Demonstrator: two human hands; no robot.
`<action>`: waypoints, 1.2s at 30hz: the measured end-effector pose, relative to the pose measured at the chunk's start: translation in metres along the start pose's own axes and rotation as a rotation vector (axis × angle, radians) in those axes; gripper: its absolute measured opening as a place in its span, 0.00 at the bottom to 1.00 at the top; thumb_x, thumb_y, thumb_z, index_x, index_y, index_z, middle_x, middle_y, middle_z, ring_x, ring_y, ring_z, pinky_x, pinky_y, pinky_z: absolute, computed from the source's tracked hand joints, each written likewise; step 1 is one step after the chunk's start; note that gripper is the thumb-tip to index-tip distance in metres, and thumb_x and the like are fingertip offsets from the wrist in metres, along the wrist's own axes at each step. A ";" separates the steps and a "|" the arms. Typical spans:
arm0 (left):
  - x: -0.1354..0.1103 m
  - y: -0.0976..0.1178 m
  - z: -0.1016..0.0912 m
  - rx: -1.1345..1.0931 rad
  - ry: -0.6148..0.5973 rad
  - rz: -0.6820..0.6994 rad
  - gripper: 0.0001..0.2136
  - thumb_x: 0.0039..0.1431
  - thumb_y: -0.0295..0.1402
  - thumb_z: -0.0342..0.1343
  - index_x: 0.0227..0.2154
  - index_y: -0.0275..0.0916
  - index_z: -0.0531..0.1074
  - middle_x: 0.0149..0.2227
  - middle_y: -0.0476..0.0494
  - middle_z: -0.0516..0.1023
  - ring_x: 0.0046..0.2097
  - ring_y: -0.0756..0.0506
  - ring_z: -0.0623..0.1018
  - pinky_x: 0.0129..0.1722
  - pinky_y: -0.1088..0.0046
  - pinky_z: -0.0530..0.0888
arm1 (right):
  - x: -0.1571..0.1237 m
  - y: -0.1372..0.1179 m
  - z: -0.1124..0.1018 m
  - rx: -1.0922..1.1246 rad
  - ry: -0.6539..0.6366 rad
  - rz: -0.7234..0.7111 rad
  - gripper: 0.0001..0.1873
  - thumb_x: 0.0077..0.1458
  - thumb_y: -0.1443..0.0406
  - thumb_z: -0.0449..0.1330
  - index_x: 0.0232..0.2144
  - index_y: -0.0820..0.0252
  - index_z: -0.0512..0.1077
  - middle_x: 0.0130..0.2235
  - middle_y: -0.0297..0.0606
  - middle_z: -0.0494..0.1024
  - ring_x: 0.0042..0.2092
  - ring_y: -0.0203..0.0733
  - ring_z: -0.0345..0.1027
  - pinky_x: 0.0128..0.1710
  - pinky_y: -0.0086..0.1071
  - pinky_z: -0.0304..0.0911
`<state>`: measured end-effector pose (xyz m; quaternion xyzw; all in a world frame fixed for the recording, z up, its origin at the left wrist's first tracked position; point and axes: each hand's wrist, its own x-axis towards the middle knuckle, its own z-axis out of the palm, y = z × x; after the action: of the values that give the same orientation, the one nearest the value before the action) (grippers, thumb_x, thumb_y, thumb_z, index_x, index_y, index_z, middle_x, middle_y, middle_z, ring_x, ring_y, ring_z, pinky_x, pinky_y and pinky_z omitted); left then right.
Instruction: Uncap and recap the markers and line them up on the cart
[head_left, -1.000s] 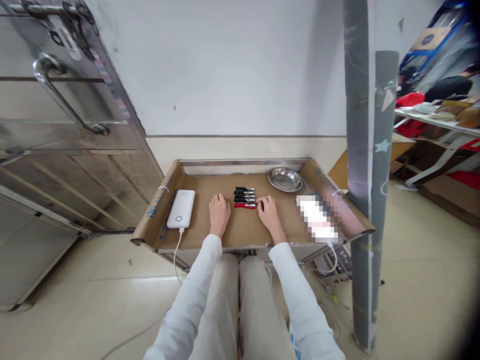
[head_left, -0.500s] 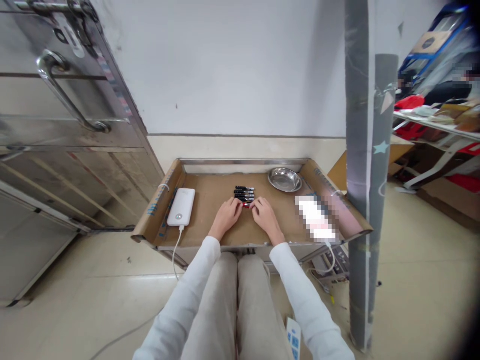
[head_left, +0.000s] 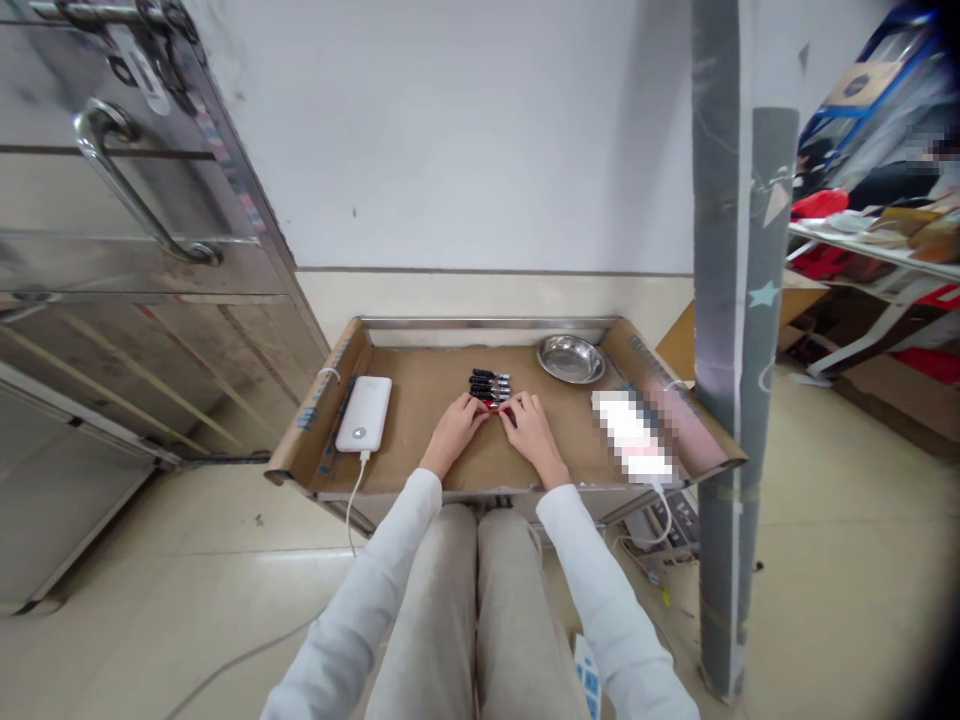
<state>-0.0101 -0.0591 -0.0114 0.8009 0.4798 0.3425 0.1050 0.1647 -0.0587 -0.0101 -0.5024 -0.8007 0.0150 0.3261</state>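
Note:
A short row of black markers [head_left: 489, 383] lies in the middle of a cardboard-lined metal tray table [head_left: 420, 440]. The red marker [head_left: 493, 405], nearest me in the row, is almost hidden between my hands. My left hand [head_left: 456, 431] pinches its left end and my right hand [head_left: 529, 427] pinches its right end. Both hands have curled fingers and rest low on the cardboard.
A white power bank [head_left: 363, 414] with a cable lies at the left of the tray. A round steel dish [head_left: 570, 359] sits at the back right, a blurred flat object [head_left: 630, 438] at the right. A grey pole [head_left: 724, 330] stands right, a steel cabinet [head_left: 112, 250] left.
My left hand has slid right from the bare cardboard to the red marker. Both hands have closed in on the red marker from either side.

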 end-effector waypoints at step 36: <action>0.007 0.002 -0.003 0.142 -0.100 0.094 0.10 0.61 0.39 0.51 0.42 0.44 0.72 0.39 0.46 0.73 0.42 0.45 0.70 0.43 0.67 0.66 | 0.001 -0.003 -0.001 0.021 0.236 0.271 0.16 0.63 0.59 0.47 0.39 0.56 0.74 0.38 0.38 0.79 0.38 0.43 0.65 0.40 0.34 0.58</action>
<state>-0.0083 -0.0553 -0.0051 0.8439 0.4592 0.2718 0.0556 0.1627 -0.0595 -0.0080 -0.6007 -0.6816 0.0081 0.4177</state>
